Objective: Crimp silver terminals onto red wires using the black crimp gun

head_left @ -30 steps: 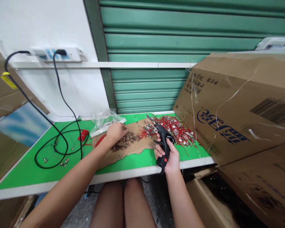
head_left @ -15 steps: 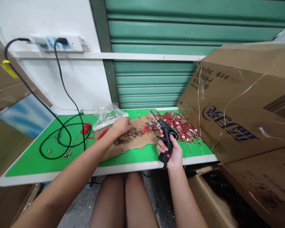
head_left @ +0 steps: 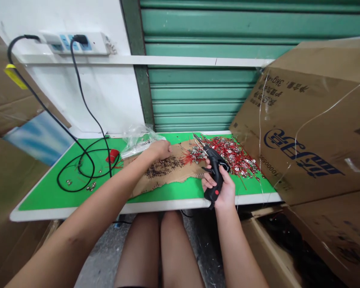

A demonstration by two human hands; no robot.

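Note:
In my right hand (head_left: 226,186) is a black glue gun (head_left: 213,170), its tip pointing up and to the left over the cardboard sheet. My left hand (head_left: 162,149) is closed above the far part of the cardboard sheet (head_left: 171,178); anything between its fingers is too small to make out. Small dark pieces (head_left: 162,167) cover the sheet just below that hand. A heap of red strands with shiny metal pieces (head_left: 228,154) lies beyond the glue gun, at the right of the green table (head_left: 108,196).
A clear plastic bag (head_left: 136,140) and a red spool (head_left: 112,155) sit at the back left. Black cable (head_left: 60,176) loops over the table's left side from a power strip (head_left: 75,43). A large carton (head_left: 312,132) stands on the right.
My left hand has moved slightly away from the dark pieces, toward the far edge of the sheet. The glue gun stays in my right hand. The camera view has shifted a little.

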